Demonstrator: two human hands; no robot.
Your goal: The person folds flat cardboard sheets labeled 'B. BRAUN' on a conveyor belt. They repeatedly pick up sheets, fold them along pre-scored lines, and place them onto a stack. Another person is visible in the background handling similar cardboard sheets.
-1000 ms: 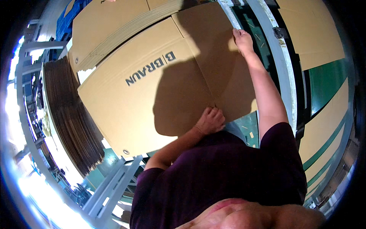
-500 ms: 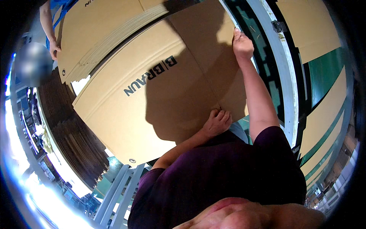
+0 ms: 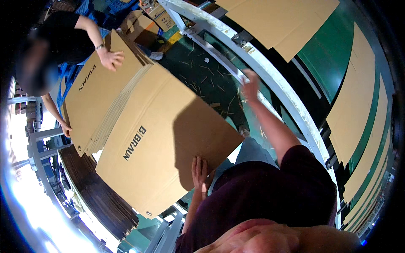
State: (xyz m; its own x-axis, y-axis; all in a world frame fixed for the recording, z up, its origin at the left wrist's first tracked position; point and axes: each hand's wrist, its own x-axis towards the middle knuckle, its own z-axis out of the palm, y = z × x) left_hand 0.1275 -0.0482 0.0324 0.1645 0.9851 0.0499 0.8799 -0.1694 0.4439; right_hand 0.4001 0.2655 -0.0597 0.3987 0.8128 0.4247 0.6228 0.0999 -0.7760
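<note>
A large flat brown cardboard sheet [image 3: 156, 139] with dark print lies on top of a stack, slanting from upper centre to lower left. My left hand [image 3: 200, 170] rests flat on its near edge, fingers stretched out. My right hand [image 3: 251, 82] is raised off the sheet, blurred, fingers apart, beside the white metal rail [image 3: 291, 105]. It holds nothing. My dark-sleeved torso fills the lower right.
A co-worker at upper left has one hand [image 3: 112, 59] and another [image 3: 65, 128] on a second cardboard stack [image 3: 97, 88]. Cardboard sheets [image 3: 354, 105] lie on a green conveyor at right. Dark stacked sheets [image 3: 101, 198] stand at lower left. Small scraps litter the green floor [image 3: 202, 80].
The sheet has come down flat onto the stack. My right hand has let go of its far corner and pulled away toward the rail. A co-worker has come into view at upper left.
</note>
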